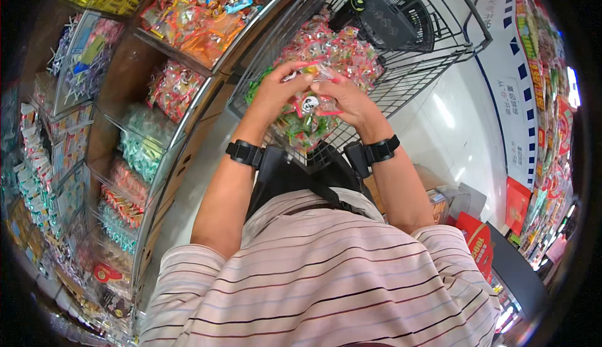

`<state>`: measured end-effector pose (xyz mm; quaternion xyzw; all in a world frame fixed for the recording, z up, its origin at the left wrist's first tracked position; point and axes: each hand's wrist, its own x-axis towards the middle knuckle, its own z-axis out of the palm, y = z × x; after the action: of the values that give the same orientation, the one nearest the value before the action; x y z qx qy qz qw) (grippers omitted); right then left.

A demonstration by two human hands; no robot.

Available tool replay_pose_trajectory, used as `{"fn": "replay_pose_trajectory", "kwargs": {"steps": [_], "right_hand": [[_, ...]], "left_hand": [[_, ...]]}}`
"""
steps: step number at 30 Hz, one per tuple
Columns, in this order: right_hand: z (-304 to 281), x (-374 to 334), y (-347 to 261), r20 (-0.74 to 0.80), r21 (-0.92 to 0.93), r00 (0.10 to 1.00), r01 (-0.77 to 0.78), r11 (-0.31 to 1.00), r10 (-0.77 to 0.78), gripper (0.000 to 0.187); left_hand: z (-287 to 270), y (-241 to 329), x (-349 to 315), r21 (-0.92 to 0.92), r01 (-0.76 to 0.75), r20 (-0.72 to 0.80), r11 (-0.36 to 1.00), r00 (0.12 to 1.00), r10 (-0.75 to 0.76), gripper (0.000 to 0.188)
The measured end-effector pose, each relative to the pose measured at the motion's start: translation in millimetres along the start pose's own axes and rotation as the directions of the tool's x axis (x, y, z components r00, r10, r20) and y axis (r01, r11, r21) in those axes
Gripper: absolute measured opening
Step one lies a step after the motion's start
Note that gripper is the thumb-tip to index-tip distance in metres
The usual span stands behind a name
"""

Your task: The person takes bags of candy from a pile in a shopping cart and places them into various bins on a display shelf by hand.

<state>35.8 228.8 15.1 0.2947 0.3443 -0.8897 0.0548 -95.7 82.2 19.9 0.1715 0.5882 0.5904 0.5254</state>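
My left hand [277, 91] and my right hand [352, 100] meet over a metal wire shopping cart [443, 65], thumbs close together. Between them they pinch a small clear snack packet [311, 104] with pink edges and a round black-and-white picture. Fingers cover part of it, and I cannot make out its contents. Just beyond and under my hands, a heap of similar pink-edged packets [351, 58] fills much of the cart. Green-edged packets [301, 131] lie at its near side. A black strap with a small device circles each wrist.
On the left stands a shelf with bins of wrapped sweets, including an orange-red bin [210, 18] and a teal one [147, 140]. A black plastic basket [398, 18] sits at the cart's far end. Packed shelves [552, 115] line the right side, past pale floor [439, 118].
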Motion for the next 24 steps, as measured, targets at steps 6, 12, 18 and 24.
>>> {"fn": "replay_pose_trajectory", "kwargs": {"steps": [6, 12, 18, 24], "right_hand": [[51, 3, 10, -0.094, 0.069, 0.995, 0.036, 0.997, -0.029, 0.038], [75, 5, 12, 0.053, 0.081, 0.998, 0.025, 0.996, -0.030, 0.036], [105, 2, 12, 0.015, 0.017, 0.999, 0.039, 0.999, -0.039, 0.033], [125, 13, 20, 0.066, -0.043, 0.998, 0.024, 0.999, -0.021, 0.032]], "left_hand": [[-10, -26, -19, -0.427, -0.112, -0.244, 0.898, 0.970, 0.005, 0.023], [-24, -31, -33, -0.708, -0.129, -0.185, 0.694, 0.983, -0.006, 0.021], [-35, -32, -43, -0.780, -0.115, -0.193, 0.615, 0.979, -0.063, 0.017], [-51, -22, -70, -0.776, -0.202, -0.313, 0.598, 0.946, -0.086, 0.011]]}}
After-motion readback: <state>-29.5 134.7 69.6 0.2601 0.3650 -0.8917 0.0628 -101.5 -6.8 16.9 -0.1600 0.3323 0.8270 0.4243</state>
